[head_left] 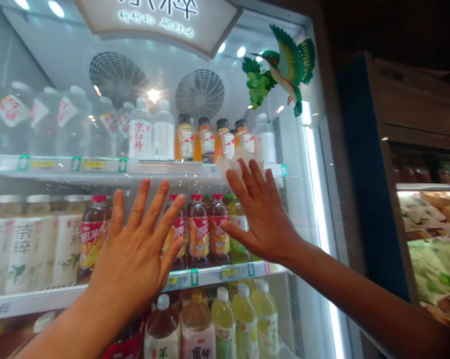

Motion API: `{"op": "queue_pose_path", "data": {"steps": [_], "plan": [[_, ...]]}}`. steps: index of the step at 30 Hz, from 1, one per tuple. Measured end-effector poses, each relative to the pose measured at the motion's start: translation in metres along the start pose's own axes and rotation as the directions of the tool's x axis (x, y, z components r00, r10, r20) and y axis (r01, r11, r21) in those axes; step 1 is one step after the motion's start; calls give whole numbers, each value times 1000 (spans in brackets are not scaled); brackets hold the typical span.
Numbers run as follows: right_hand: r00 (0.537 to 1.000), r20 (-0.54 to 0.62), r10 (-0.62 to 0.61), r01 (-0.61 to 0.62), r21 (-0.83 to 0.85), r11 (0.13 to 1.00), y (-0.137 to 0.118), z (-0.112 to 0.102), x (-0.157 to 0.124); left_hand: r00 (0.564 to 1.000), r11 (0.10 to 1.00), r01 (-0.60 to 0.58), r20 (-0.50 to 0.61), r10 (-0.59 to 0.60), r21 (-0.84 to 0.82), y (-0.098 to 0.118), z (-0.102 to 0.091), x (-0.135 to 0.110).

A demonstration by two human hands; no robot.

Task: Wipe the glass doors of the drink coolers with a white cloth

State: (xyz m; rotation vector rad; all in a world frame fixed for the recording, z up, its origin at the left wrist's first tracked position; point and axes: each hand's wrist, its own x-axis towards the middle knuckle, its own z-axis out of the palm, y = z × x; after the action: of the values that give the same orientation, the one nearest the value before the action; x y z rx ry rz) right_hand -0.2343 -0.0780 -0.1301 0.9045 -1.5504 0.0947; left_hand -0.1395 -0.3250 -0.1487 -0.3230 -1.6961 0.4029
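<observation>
Tissue (225, 165) at glass door (195, 183)

The white tissue sits under the fingers of the right hand (260, 214), outspread rather than closed around it, before black-capped orange bottles (207, 142). The left hand (137, 244), fingers spread, empty, faces red-capped bottles (198, 232); whether it touches glass is unclear.

It's glossy, this glass front (210, 184), smooth and throwing back pinpricks of light! Here's a thin sheet (225, 165), soft, crumpled, half see-through; paper or cloth, I can't tell. Clear plastic bottles (77, 124) gleam, the tea bottles (198, 234) sport slick printed labels, and that fan grille (200, 93) looks matt and finely ribbed.
</observation>
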Motion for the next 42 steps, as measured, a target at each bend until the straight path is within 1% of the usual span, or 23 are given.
{"op": "queue_pose_path", "data": {"steps": [2, 4, 5, 6, 9, 10, 11, 13, 14, 15, 16, 17, 19, 20, 22, 25, 27, 30, 32, 36, 37, 38, 42], "plan": [[988, 49, -150, 148, 31, 988, -22, 4, 10, 1000, 1000, 7, -8, -7, 22, -15, -5, -8], [957, 105, -270, 264, 62, 962, -40, 8, 23, 1000, 999, 21, -6, -21, 45, -32, -11, -18], [955, 108, -276, 270, 63, 961, -47, 9, 30, 1000, 998, 28, -3, -28, 57, -40, -14, -23], [965, 90, -247, 243, 52, 969, -53, 11, 39, 999, 997, 34, 3, -35, 68, -48, -18, -29], [993, -7, -120, 120, 24, 992, -73, 19, 62, 998, 994, 55, 29, -58, 96, -72, -28, -49], [991, -16, -129, 130, 29, 991, -83, 22, 67, 997, 992, 63, 40, -67, 107, -79, -32, -57], [985, -5, -173, 173, 42, 984, -96, 26, 72, 996, 991, 67, 50, -73, 117, -86, -35, -65], [950, 35, -312, 308, 81, 948, -123, 33, 83, 995, 988, 67, 66, -77, 137, -97, -40, -83], [931, 49, -361, 355, 98, 930, -135, 35, 90, 995, 987, 66, 70, -77, 145, -101, -42, -92], [925, 51, -376, 370, 108, 923, -146, 36, 99, 994, 987, 68, 71, -79, 149, -105, -44, -101], [935, 40, -353, 347, 111, 931, -154, 37, 109, 994, 986, 75, 70, -87, 151, -107, -45, -110], [954, 21, -298, 294, 110, 950, -162, 39, 118, 993, 985, 89, 65, -99, 151, -107, -45, -118], [989, -20, -145, 146, 113, 983, -176, 43, 127, 988, 979, 136, 56, -146, 149, -106, -45, -132], [997, -33, -75, 79, 118, 990, -185, 47, 124, 983, 975, 167, 50, -176, 145, -104, -44, -139], [999, -28, 17, -13, 128, 992, -210, 57, 99, 969, 963, 238, 38, -245, 126, -98, -42, -151], [997, 23, 77, -79, 140, 987, -254, 70, 50, 947, 945, 316, 38, -320, 88, -89, -39, -166], [991, 65, 117, -124, 134, 983, -272, 75, 34, 941, 940, 335, 40, -337, 58, -85, -38, -174], [977, 110, 183, -196, 120, 973, -283, 77, 35, 937, 938, 348, 39, -347, 2, -83, -37, -178], [972, 108, 208, -222, 138, 965, -290, 78, 28, 935, 936, 352, 42, -351, -9, -83, -37, -178], [970, 64, 234, -242, 171, 955, -313, 84, -12, 941, 942, 336, 47, -336, 5, -84, -39, -176], [968, 56, 244, -250, 165, 954, -316, 85, -16, 943, 945, 328, 49, -328, 13, -84, -39, -176], [966, 51, 255, -260, 155, 953, -316, 86, -16, 944, 946, 323, 55, -324, 22, -84, -39, -176], [962, 56, 266, -271, 122, 955, -304, 82, 7, 948, 949, 314, 55, -314, 15, -86, -40, -177]]}}
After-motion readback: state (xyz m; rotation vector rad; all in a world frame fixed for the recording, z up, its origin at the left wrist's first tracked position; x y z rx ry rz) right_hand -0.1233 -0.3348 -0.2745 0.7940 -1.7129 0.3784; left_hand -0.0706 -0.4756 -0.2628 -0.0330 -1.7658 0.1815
